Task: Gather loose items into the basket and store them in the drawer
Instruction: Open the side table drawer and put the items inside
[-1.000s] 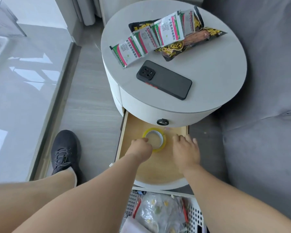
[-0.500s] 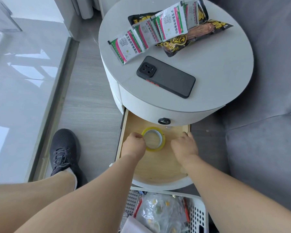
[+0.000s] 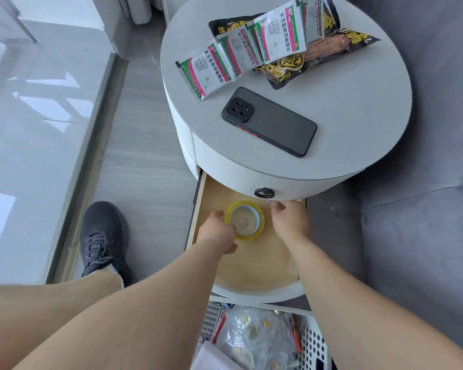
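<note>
Both hands were down in the open drawer (image 3: 254, 265), left hand (image 3: 217, 231) grasping the tape roll (image 3: 245, 220), right hand (image 3: 289, 218) loose beside it; best cleared before the basket (image 3: 316, 340) goes in

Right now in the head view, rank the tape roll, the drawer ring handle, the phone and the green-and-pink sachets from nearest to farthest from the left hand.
1. Tape roll: in the open drawer, just right of the left hand, touching it.
2. Ring handle: on the upper drawer front, beyond the tape roll.
3. Phone: on the round tabletop, near its front edge.
4. Sachets: at the back of the tabletop.
</note>
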A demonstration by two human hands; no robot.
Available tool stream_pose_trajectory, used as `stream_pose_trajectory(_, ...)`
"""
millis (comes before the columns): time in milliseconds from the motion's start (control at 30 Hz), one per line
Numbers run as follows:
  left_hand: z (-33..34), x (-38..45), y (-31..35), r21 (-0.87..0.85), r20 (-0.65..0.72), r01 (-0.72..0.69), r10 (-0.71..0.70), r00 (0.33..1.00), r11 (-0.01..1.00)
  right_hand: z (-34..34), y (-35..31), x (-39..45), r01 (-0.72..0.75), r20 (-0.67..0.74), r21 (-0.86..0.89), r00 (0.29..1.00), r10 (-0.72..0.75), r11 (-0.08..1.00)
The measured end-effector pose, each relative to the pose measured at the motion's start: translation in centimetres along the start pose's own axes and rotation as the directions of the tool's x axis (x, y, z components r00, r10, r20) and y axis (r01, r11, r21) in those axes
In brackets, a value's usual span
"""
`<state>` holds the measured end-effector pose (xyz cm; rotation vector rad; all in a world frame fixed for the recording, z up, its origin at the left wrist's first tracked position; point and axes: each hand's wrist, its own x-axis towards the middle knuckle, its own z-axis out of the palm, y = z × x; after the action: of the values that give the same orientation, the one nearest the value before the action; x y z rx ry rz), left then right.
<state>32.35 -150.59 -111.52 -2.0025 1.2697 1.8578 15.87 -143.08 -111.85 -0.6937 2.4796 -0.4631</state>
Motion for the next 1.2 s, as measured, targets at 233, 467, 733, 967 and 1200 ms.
stream_pose_trajectory(233, -0.3, 1.8, -0.1, 0.071, -0.005, -0.045, 0.045, 0.999, 0.996, 1.2, 0.6, 3.2, 0.216, 0.237, -0.424, 0.964, -0.123, 0.879)
stream_pose_trajectory(467, 0.7, 1.8, -0.3, -0.027, -0.069, -0.043, 0.041, 0.997, 0.999, 1.9, 0.8, 2.0, 0.138, 0.105, -0.313, 0.988, -0.11, 0.94)
stream_pose_trajectory(733, 2.9, 1.4, 1.2, -0.097, -0.058, -0.069, 0.064, 0.996, 0.993, 0.7, 1.9, -2.8, 0.188, -0.189, 0.048, 0.966, -0.176, 0.981)
stream_pose_trajectory(967, 5.1, 0.7, 3.0, -0.213, 0.138, 0.015, 0.015, 0.99, 0.977, -0.4, 1.9, -2.8, -0.107, -0.275, 0.174, 0.949, 0.153, 0.979)
stream_pose_trajectory(1200, 7.0, -0.3, 5.5, -0.328, 0.217, 0.13, -0.059, 0.974, 0.936, -1.2, 4.8, -3.1, -0.131, -0.164, 0.16, 0.974, 0.157, 0.978)
